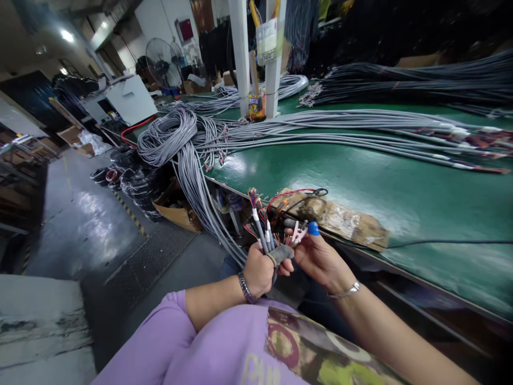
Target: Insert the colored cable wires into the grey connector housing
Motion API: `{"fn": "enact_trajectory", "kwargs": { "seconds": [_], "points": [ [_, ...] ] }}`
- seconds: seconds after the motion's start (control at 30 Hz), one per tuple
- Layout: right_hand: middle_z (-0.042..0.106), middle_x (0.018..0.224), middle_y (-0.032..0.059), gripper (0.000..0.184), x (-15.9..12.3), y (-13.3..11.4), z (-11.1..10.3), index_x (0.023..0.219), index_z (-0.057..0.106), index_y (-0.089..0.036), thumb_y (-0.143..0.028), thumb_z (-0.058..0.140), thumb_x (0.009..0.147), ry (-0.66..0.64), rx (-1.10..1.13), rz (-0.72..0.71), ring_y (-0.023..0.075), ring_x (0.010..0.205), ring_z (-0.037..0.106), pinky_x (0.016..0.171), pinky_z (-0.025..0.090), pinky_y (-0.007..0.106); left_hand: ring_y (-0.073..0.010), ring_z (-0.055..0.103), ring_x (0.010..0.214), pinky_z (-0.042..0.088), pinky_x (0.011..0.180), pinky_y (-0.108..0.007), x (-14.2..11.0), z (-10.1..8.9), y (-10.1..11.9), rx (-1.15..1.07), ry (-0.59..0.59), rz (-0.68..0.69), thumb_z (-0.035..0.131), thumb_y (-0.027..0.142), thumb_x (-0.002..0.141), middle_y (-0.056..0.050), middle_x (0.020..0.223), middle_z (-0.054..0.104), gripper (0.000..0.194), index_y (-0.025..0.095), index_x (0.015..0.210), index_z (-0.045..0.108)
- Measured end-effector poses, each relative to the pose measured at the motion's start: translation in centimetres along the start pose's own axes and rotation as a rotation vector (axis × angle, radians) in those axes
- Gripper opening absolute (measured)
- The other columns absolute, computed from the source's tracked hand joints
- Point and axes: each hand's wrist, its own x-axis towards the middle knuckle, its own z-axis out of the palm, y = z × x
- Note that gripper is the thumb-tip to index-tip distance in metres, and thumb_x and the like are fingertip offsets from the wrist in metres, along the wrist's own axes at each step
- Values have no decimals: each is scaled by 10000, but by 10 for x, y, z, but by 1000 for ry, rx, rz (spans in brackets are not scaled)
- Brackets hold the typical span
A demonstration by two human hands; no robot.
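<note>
Beyond the taped cardboard (371,232), the bare green desk (368,174) offers open passage as far as the long cables (320,120), with a dark cord (449,242) crossing to its right, the hanging grey bundle (204,190) blocking its left, and the space below it too dim to judge.

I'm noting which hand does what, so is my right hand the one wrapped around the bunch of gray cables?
No, the left hand is wrapped around the gray cables, with the right hand beside it.

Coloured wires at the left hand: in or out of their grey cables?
Out: coloured wires protrude beyond the grey cables held in the left hand.
</note>
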Motion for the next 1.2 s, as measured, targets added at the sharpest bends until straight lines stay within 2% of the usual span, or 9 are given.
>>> {"fn": "enact_trajectory", "kwargs": {
  "seconds": [0.27, 0.47, 0.53, 0.63, 0.77, 0.97, 1.03, 1.1, 1.2],
  "points": [
    [652, 608, 21, 458, 0, 1, 6, 862, 683, -197, -640, 632, 757, -79, 2, 3, 183, 465, 560, 522, 489, 368, -74, 490, 395, 367, 418, -196, 5, 2, -4, 62, 77, 64, 719, 473, 699, -18, 508, 599, 377, 121, 638, 602],
    [642, 549, 14, 489, 4, 4, 4, 786, 684, -201, -682, 650, 703, -70, 21, 9, 177, 352, 519, 380, 443, 337, -75, 494, 410, 389, 431, -199, 3, 0, -10, 157, 24, 76, 687, 510, 730, -26, 516, 603, 418, 125, 593, 598],
    [658, 577, 17, 445, 6, 5, 2, 775, 687, -205, -644, 679, 705, -20, 30, -23, 176, 375, 540, 390, 459, 332, -74, 495, 414, 392, 433, -197, 3, -2, -13, 170, 17, 71, 686, 510, 733, -28, 529, 613, 411, 126, 611, 608],
    [688, 661, 14, 338, 9, 6, -1, 790, 689, -214, -546, 720, 733, 96, 58, -99, 160, 497, 595, 498, 514, 303, -78, 503, 420, 396, 435, -197, 4, -5, -17, 178, 21, 64, 689, 515, 731, -29, 542, 622, 405, 127, 639, 615],
    [693, 701, 18, 320, 10, 5, 0, 771, 689, -213, -526, 738, 724, 151, 81, -94, 155, 540, 598, 531, 523, 290, -79, 507, 414, 395, 431, -196, 5, -4, -17, 184, 21, 45, 697, 511, 724, -30, 540, 622, 403, 127, 637, 609],
    [634, 626, 14, 482, -2, 5, 9, 753, 660, -230, -705, 654, 676, -11, 38, -43, 174, 471, 548, 431, 457, 311, -87, 520, 421, 403, 428, -197, 3, -3, -13, 142, 19, 55, 711, 499, 713, -23, 522, 607, 394, 123, 646, 614],
    [639, 649, 22, 515, -8, 6, 9, 767, 654, -224, -731, 619, 688, -69, 3, -26, 173, 474, 545, 451, 456, 323, -92, 524, 427, 418, 434, -203, 1, -5, -13, 138, 18, 52, 711, 512, 709, -26, 525, 607, 405, 121, 654, 620],
    [643, 670, 24, 470, -14, 7, 8, 817, 661, -212, -669, 658, 710, -115, -55, -15, 176, 500, 561, 509, 472, 343, -96, 530, 433, 433, 442, -210, -1, -9, -15, 147, 11, 37, 710, 526, 707, -29, 532, 612, 416, 118, 681, 635],
    [623, 634, 3, 320, -22, 8, 8, 819, 663, -200, -478, 771, 704, -132, -153, -29, 175, 524, 573, 555, 462, 336, -99, 536, 444, 446, 452, -213, -2, -15, -19, 163, -9, 21, 705, 535, 708, -34, 546, 620, 423, 115, 706, 654]
  ]
}}
